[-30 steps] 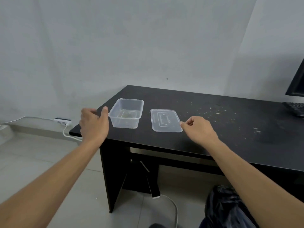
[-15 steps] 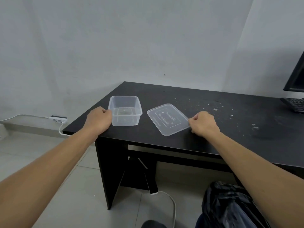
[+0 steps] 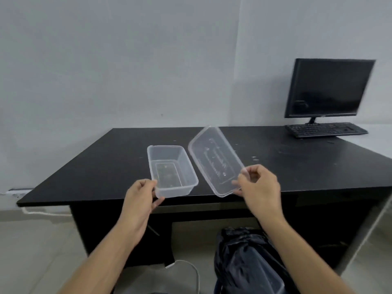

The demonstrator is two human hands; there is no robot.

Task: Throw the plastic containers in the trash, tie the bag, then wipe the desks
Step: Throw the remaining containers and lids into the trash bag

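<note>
Black desk [image 3: 106, 166] just lost the lid [image 3: 214, 160], pinched aloft by the right hand [image 3: 261, 192], while the left hand [image 3: 139, 200] grips the plastic container [image 3: 171, 170] at the desk's front edge, both likely bin-bound.

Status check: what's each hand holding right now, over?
Left hand grips plastic container at near corner. Right hand pinches lid, tilted up. Black trash bag below, nothing between.
</note>
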